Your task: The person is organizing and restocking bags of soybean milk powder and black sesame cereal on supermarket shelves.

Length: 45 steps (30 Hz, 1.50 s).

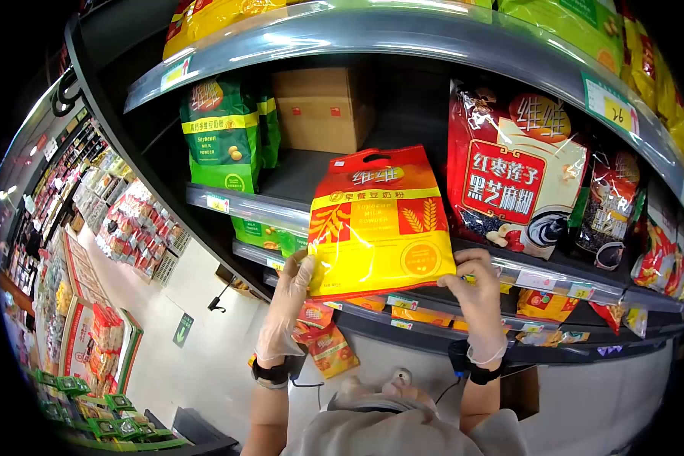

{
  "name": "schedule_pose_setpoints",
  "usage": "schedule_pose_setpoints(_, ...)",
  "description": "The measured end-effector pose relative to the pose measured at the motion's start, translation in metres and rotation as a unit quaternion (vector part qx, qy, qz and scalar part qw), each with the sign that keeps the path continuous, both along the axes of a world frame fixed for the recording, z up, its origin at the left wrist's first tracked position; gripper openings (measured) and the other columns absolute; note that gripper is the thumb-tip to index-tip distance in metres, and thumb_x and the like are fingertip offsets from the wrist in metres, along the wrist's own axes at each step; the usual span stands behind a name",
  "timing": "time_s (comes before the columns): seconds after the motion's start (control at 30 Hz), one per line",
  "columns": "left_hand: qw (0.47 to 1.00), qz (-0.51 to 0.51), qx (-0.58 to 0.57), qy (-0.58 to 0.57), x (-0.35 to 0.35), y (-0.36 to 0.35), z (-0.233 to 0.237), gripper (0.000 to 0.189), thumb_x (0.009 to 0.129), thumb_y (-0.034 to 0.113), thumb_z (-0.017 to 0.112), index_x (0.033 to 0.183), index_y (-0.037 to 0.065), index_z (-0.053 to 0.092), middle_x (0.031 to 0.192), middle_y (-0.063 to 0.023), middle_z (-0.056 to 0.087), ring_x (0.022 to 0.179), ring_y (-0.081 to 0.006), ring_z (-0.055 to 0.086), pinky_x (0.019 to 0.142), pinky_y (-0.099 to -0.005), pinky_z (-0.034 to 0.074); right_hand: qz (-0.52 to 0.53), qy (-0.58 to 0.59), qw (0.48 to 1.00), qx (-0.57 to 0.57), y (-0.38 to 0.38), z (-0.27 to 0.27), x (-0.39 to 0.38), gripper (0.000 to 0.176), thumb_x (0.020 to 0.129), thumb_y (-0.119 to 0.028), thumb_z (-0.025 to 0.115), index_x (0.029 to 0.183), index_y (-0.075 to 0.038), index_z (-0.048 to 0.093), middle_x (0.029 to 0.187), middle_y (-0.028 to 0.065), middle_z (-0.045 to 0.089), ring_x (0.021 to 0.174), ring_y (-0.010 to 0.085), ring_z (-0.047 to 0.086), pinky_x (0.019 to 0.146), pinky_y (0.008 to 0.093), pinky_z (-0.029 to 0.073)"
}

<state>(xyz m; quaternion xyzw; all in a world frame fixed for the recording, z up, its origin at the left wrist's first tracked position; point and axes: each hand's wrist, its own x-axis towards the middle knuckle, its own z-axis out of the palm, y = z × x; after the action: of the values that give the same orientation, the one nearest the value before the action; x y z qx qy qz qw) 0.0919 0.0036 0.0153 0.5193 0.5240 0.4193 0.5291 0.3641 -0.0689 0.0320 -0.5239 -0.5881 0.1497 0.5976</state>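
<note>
A red and yellow bag of soybean milk powder is held up in front of the shelf, its printed face toward me and its handle cut-out at the top. My left hand, in a thin clear glove, grips the bag's lower left corner. At the lower right corner, my right hand pinches the edge, also gloved. Behind the bag, a green bag of soybean milk powder stands on the left of the shelf. To the right stands a large red and cream bag of sesame paste.
A cardboard box sits deep on the shelf. The upper shelf edge juts out above. Lower shelves hold more bags, and a few orange and red packets lie below. Display stands line the aisle at left.
</note>
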Motion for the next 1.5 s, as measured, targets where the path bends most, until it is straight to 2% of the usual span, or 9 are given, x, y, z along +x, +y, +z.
schedule_pose_setpoints(0.1, 0.985, -0.025, -0.080, -0.150, 0.005, 0.015, -0.015, 0.059, 0.091, 0.048, 0.044, 0.130, 0.005, 0.038, 0.121, -0.0089, 0.051, 0.110, -0.0185, 0.050, 0.091, -0.0307, 0.041, 0.033, 0.040, 0.999, -0.017, 0.000, -0.018, 0.002, 0.015, 0.078, -0.008, 0.067, 0.079, 0.001, 0.055, 0.089, 0.0080, 0.055, 0.090, 0.0169, 0.053, 0.080, 0.0265, 0.040)
schedule_pose_setpoints(0.17, 0.967, -0.046, -0.110, -0.226, 0.004, 0.032, -0.032, 0.057, 0.090, 0.044, 0.048, 0.129, 0.004, 0.038, 0.125, -0.0085, 0.049, 0.113, -0.0201, 0.048, 0.093, -0.0333, 0.041, 0.029, 0.231, 0.970, -0.065, 0.000, -0.020, 0.006, 0.023, 0.088, -0.022, 0.057, 0.085, 0.000, 0.054, 0.090, 0.0084, 0.056, 0.085, 0.0158, 0.055, 0.077, 0.0262, 0.042)
schedule_pose_setpoints(0.2, 0.962, -0.068, -0.098, -0.246, 0.008, 0.038, -0.035, 0.056, 0.090, 0.041, 0.050, 0.129, 0.003, 0.038, 0.124, -0.0085, 0.049, 0.113, -0.0199, 0.048, 0.093, -0.0344, 0.042, 0.006, 0.194, 0.976, -0.101, 0.003, -0.025, 0.012, 0.040, 0.093, -0.039, 0.045, 0.095, 0.000, 0.054, 0.092, 0.0094, 0.058, 0.080, 0.0160, 0.057, 0.071, 0.0258, 0.046)
schedule_pose_setpoints(0.33, 0.947, -0.088, -0.109, -0.291, 0.026, 0.032, -0.023, 0.050, 0.089, 0.033, 0.055, 0.125, 0.000, 0.041, 0.120, -0.0091, 0.054, 0.105, -0.0191, 0.055, 0.090, -0.0325, 0.046, 0.024, 0.151, 0.960, -0.235, 0.012, -0.025, 0.000, 0.059, 0.090, -0.050, 0.041, 0.104, 0.006, 0.052, 0.095, 0.0135, 0.058, 0.082, 0.0191, 0.061, 0.063, 0.0262, 0.051)
schedule_pose_setpoints(0.53, 0.929, -0.125, -0.120, -0.327, 0.026, 0.029, -0.009, 0.045, 0.088, 0.026, 0.058, 0.121, -0.002, 0.044, 0.114, -0.0114, 0.057, 0.098, -0.0186, 0.059, 0.086, -0.0291, 0.048, 0.105, 0.243, 0.946, -0.188, 0.026, -0.006, -0.018, 0.045, 0.086, -0.029, 0.059, 0.116, 0.002, 0.046, 0.105, 0.0104, 0.058, 0.100, 0.0137, 0.053, 0.087, 0.0260, 0.041)
schedule_pose_setpoints(0.77, 0.963, -0.124, -0.023, -0.239, 0.024, 0.032, -0.033, 0.053, 0.081, 0.014, 0.067, 0.123, -0.002, 0.039, 0.118, -0.0117, 0.054, 0.104, -0.0219, 0.056, 0.088, -0.0315, 0.047, 0.145, 0.191, 0.954, -0.178, 0.022, -0.014, -0.015, 0.045, 0.084, -0.009, 0.059, 0.125, 0.001, 0.041, 0.112, 0.0074, 0.055, 0.101, 0.0123, 0.051, 0.086, 0.0245, 0.042)
schedule_pose_setpoints(0.97, 0.949, -0.094, -0.008, -0.299, 0.025, 0.014, -0.056, 0.050, 0.073, -0.003, 0.066, 0.119, -0.002, 0.046, 0.111, -0.0081, 0.059, 0.100, -0.0181, 0.057, 0.087, -0.0286, 0.045, 0.133, 0.090, 0.965, -0.208, 0.004, -0.023, -0.007, 0.031, 0.080, -0.005, 0.061, 0.109, 0.003, 0.052, 0.100, 0.0079, 0.061, 0.087, 0.0115, 0.056, 0.077, 0.0248, 0.045)
schedule_pose_setpoints(1.07, 0.967, -0.072, -0.017, -0.243, 0.009, 0.004, -0.071, 0.069, 0.060, -0.007, 0.073, 0.122, 0.001, 0.044, 0.114, -0.0084, 0.058, 0.100, -0.0202, 0.058, 0.086, -0.0327, 0.048, 0.126, 0.040, 0.969, -0.207, -0.010, -0.035, -0.003, 0.030, 0.077, 0.000, 0.064, 0.105, 0.004, 0.055, 0.097, 0.0077, 0.063, 0.084, 0.0118, 0.058, 0.074, 0.0251, 0.047)
schedule_pose_setpoints(1.5, 0.939, 0.028, -0.160, -0.302, 0.013, -0.009, -0.083, 0.041, 0.079, 0.006, 0.067, 0.116, -0.001, 0.050, 0.107, -0.0100, 0.061, 0.090, -0.0182, 0.061, 0.078, -0.0303, 0.050, 0.128, 0.199, 0.932, -0.275, -0.001, -0.080, -0.027, 0.034, 0.079, -0.003, 0.062, 0.110, 0.003, 0.051, 0.102, 0.0069, 0.060, 0.088, 0.0133, 0.057, 0.079, 0.0255, 0.046)
